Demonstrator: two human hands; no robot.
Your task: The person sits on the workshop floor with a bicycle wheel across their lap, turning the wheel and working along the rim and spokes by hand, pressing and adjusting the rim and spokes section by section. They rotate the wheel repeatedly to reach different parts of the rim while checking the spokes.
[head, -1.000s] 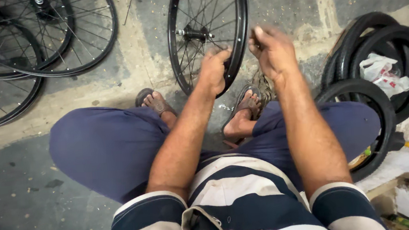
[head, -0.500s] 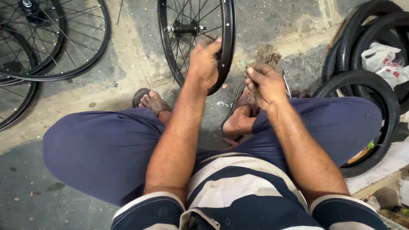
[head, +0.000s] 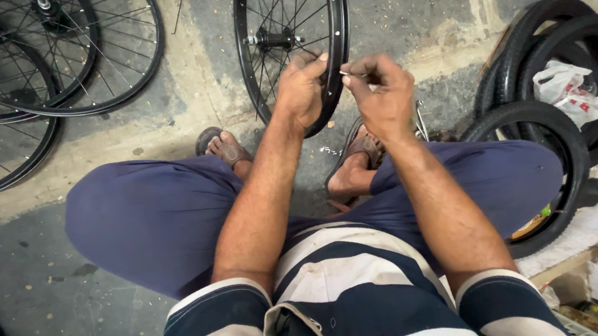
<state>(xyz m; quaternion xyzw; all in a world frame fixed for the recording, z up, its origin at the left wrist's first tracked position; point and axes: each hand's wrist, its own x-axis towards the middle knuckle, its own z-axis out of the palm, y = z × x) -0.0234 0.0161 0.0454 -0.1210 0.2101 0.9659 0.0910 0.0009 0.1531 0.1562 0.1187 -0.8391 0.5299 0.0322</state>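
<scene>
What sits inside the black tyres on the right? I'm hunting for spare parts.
A crumpled white plastic bag lies inside the stacked black tyres. Its contents are hidden, and the floor beneath is covered.

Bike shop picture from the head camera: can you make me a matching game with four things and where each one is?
Things:
1. left hand
2. right hand
3. white plastic bag
4. stack of tyres

Places or states:
A. tucked inside the tyres at the right
B. gripping the rim of the upright wheel
C. leaning by the wall on the right
D. pinching a thin metal spoke beside the rim

Pairs: 1-B, 2-D, 3-A, 4-C
</scene>
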